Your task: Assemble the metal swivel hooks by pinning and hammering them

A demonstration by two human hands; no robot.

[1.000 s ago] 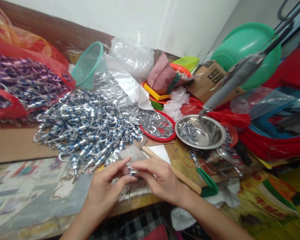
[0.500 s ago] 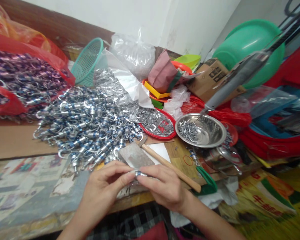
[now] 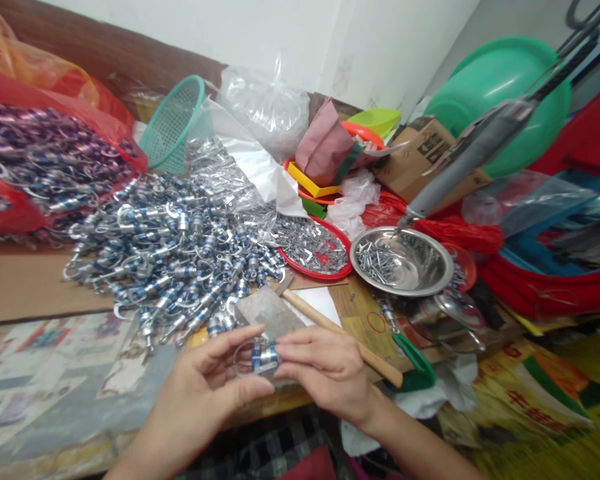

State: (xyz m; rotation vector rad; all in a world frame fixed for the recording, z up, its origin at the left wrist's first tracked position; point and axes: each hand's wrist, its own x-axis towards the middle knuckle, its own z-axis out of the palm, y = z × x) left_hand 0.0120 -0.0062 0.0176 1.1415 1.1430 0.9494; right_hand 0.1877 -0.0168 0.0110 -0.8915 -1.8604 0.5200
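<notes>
My right hand pinches the right end of a small silver-and-blue metal fitting with a thin curved loop on its left. My left hand is around the fitting's left side, thumb and fingers spread apart; whether a fingertip touches the loop is hard to tell. Just behind the hands lies a flat grey metal block. A hammer with a wooden handle lies beside it, partly behind my right hand. Beyond my left hand spreads a large heap of similar silver-and-blue fittings.
A red tray of tiny metal parts sits beside a steel bowl holding pins. A grey hanging tool reaches down to the bowl. At left is a red bag of purple-blue fittings; a teal basket leans behind the heap.
My left thumb and fingers have spread away from the fitting, which they had been pinching. The fitting has turned, so its blue bands and loop now show. My right hand keeps its hold.
</notes>
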